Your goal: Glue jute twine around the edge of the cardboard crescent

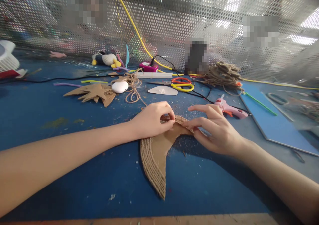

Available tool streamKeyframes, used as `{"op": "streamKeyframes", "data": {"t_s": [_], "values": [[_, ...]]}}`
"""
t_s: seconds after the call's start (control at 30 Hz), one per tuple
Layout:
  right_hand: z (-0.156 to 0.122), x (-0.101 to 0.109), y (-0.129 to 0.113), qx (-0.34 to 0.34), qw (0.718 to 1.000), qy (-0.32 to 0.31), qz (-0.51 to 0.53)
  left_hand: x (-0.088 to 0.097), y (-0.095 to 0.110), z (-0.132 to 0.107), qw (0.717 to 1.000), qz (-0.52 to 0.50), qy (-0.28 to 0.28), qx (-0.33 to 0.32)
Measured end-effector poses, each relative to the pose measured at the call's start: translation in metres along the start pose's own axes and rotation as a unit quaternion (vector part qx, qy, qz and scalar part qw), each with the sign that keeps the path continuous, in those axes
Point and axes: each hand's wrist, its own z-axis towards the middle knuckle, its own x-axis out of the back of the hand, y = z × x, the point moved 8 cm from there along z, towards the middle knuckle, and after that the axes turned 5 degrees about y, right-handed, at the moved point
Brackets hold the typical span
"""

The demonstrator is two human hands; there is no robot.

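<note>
A crescent-shaped piece of cardboard (159,147) lies on the blue table, with rows of jute twine (149,163) stuck along its outer curve. My left hand (156,118) is over its upper edge, thumb and index finger pinched together at the twine; the fingertips partly hide what is between them. A loose strand runs from the tangled twine (134,94) behind that hand. At the crescent's right end, my right hand (215,127) has its thumb and middle finger on the cardboard, while the index finger stretches out above it.
Behind my hands lie scissors (183,84), a white plastic piece (162,90), a white rounded case (120,86) and cardboard cutouts (93,94). A pink glue gun (229,108) rests at right beside a blue board (279,118). A perforated metal screen (159,22) stands at the back.
</note>
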Motion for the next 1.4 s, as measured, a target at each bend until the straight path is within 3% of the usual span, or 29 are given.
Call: {"op": "streamKeyframes", "data": {"t_s": [0.63, 0.97, 1.17, 1.3, 1.4], "values": [[0.003, 0.011, 0.016, -0.102, 0.992, 0.057, 0.041, -0.001, 0.000, 0.000, 1.000, -0.011, -0.006, -0.009], [0.002, 0.008, 0.013, -0.068, 0.996, 0.042, 0.032, 0.000, 0.001, 0.000, 1.000, -0.017, -0.004, -0.005], [0.003, 0.003, 0.011, -0.051, 0.997, -0.001, 0.060, -0.001, 0.001, 0.000, 1.000, -0.009, -0.006, 0.000], [0.000, -0.002, 0.008, 0.005, 0.998, -0.054, -0.008, 0.000, 0.001, 0.000, 1.000, -0.004, -0.005, -0.008], [-0.002, 0.000, 0.008, 0.034, 0.996, -0.060, -0.053, 0.000, 0.001, -0.001, 1.000, -0.005, -0.004, -0.011]]}}
